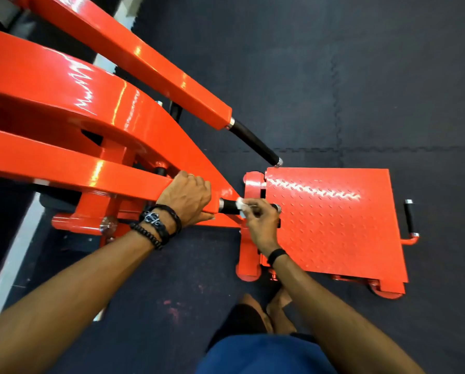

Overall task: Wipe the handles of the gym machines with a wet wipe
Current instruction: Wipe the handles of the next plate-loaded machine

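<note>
The person is bracing the orange lever arm (134, 182) with the left hand (188, 197), fingers curled over its end just beside the near handle (229, 207). The right hand (261, 220) is pinching a wet wipe (240, 205) round that black grip. The wipe is looking thin, limp and damp, likely to bunch or tear, so wrapping it under the fingertips seems best. The grip appears rigid, textured and fixed. A second handle (255, 143) is standing well beyond both hands.
</note>
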### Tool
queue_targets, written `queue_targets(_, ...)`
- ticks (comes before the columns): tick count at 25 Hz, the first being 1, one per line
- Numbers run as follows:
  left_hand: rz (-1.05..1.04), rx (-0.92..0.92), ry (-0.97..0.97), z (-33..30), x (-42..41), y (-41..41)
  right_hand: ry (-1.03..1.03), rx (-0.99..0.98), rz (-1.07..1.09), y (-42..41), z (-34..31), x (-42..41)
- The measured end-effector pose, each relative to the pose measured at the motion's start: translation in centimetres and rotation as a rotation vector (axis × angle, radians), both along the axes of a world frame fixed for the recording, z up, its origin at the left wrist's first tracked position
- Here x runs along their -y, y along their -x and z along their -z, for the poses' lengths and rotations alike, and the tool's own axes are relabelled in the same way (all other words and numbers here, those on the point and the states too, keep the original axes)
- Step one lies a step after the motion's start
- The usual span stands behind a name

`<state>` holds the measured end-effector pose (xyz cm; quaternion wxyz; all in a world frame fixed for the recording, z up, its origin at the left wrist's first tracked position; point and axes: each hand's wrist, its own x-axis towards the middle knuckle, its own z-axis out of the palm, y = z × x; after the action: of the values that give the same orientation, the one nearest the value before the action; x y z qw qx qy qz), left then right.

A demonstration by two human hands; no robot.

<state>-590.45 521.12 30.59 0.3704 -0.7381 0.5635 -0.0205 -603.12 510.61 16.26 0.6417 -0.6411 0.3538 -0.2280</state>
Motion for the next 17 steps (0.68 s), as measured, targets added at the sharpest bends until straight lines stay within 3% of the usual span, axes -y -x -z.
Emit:
queue_targets(4, -0.06, -0.017, 0.041, -0.3, -0.1, 0.4, -0.034, -0.249, 0.073, 2.8, 2.7, 3.9)
queue_targets(6, -0.131, -0.006, 0.073, -0.2, 0.1, 0.8, -0.089, -0.28, 0.12, 5.1, 2.0, 4.7)
queue_targets(11, -0.354, -0.067, 0.229, 1.9, 1.1, 4.4, -0.152, -0.068, 0.134, 10.8, -1.9, 4.2)
queue_targets(14, -0.505, -0.063, 0.224, 1.6, 1.7, 5.9, -0.16, -0.015, 0.108, 14.6, -4.8, 5.5)
queue_targets(17, -0.623, -0.29, 0.457, 1.0, 4.3, 9.9, -0.218, 0.05, 0.159, 18.5, -6.3, 8.9)
